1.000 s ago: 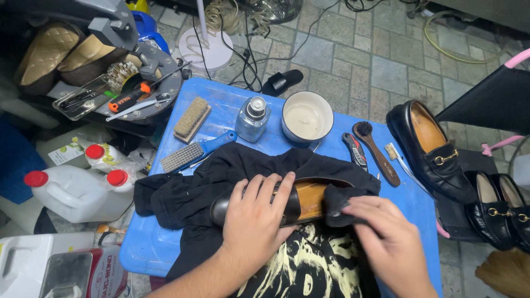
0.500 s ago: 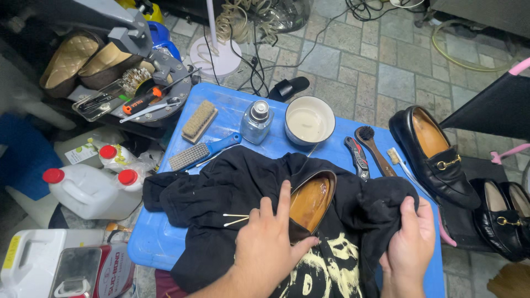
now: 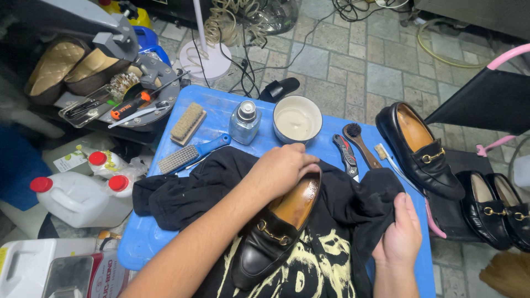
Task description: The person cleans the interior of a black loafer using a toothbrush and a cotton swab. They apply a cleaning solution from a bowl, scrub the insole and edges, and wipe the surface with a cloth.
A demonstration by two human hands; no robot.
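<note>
The shoe (image 3: 274, 234) lies slanted, toe near-left, heel far-right. The left hand (image 3: 281, 168) grips its heel. The right hand (image 3: 402, 234) clutches the cloth (image 3: 364, 201).

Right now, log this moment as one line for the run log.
left hand: grips heel of black loafer | right hand: holds black cloth | surface: blue table | nearby: white bowl

Shoe-repair workshop: brushes (image 3: 187, 122), loafers (image 3: 418, 149), tool tray (image 3: 118, 102).

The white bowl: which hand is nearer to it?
Left. The left hand grips a loafer's heel just below the bowl; the right hand holds black cloth farther away.
</note>
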